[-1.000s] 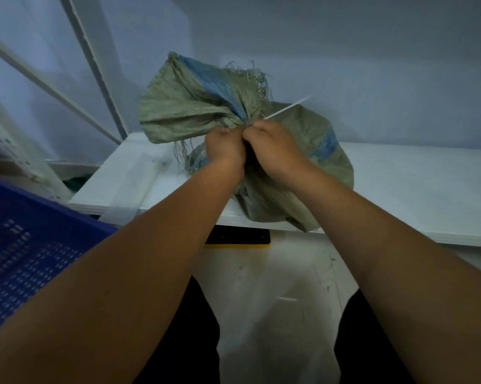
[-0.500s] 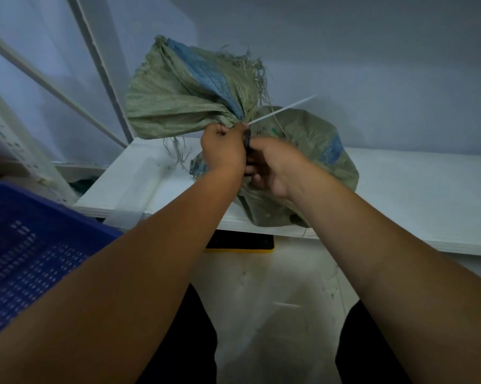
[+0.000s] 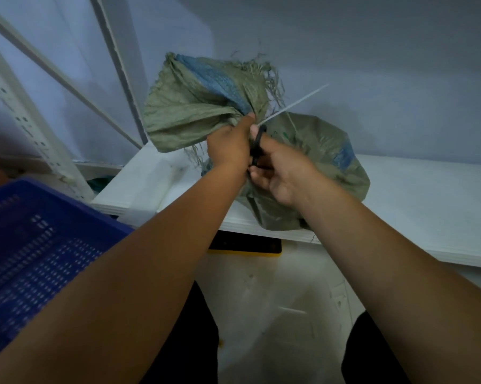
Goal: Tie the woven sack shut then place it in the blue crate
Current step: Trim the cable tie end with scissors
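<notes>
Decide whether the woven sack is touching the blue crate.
Apart. The head view shows the woven sack resting on the white shelf, with the blue crate well away at lower left.

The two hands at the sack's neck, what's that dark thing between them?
In the head view, a black band-like loop sits between the left hand and right hand, at the woven sack's gathered neck.
</notes>
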`<action>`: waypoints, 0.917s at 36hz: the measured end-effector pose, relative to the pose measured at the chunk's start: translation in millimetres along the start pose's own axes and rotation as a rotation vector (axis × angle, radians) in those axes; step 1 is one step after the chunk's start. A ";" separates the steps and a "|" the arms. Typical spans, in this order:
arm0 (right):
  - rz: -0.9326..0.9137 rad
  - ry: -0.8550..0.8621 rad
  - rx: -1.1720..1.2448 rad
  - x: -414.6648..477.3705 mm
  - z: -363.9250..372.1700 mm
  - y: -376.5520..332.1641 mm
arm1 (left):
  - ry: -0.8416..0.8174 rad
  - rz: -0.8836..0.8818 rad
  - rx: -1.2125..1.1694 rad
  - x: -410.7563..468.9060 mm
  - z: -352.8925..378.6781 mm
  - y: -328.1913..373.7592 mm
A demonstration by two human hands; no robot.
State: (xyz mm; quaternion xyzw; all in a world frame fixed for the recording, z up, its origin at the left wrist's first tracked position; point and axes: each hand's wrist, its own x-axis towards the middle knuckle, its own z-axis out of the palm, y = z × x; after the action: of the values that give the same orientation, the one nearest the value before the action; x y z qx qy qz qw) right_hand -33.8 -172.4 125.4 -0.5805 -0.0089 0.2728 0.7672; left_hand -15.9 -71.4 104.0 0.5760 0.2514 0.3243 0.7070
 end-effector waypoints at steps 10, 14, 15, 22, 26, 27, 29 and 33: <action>-0.198 0.148 0.070 -12.6 0.4 0.6 | 0.086 0.018 0.019 2.3 0.5 0.6; -0.348 0.272 0.021 -14.6 -3.2 -7.4 | 0.071 0.052 0.015 2.8 1.3 -1.7; -0.387 0.287 -0.012 -15.6 -4.2 -9.8 | 0.066 0.079 0.035 2.7 1.5 -1.5; -0.629 0.435 -0.265 -8.7 -7.0 -12.8 | 0.008 0.260 0.186 -0.7 4.9 4.6; -0.751 0.490 -0.349 -6.1 -12.7 -16.0 | -0.037 0.337 0.250 -4.8 8.4 5.6; -0.757 0.483 -0.339 -4.8 -14.1 -16.7 | -0.055 0.356 0.256 -6.2 8.4 5.8; -0.739 0.447 -0.291 -1.5 -15.6 -17.9 | -0.106 0.403 0.255 -9.0 7.6 6.8; -0.630 0.378 -0.160 2.9 -17.2 -16.4 | -0.279 0.389 0.272 -8.4 6.4 6.2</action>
State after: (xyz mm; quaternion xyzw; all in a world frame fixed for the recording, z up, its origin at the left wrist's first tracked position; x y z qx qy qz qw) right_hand -18.9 -189.3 133.6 -0.6476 -0.0668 -0.0900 0.7537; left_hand -17.8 -81.1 111.2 0.7422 0.0777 0.3346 0.5754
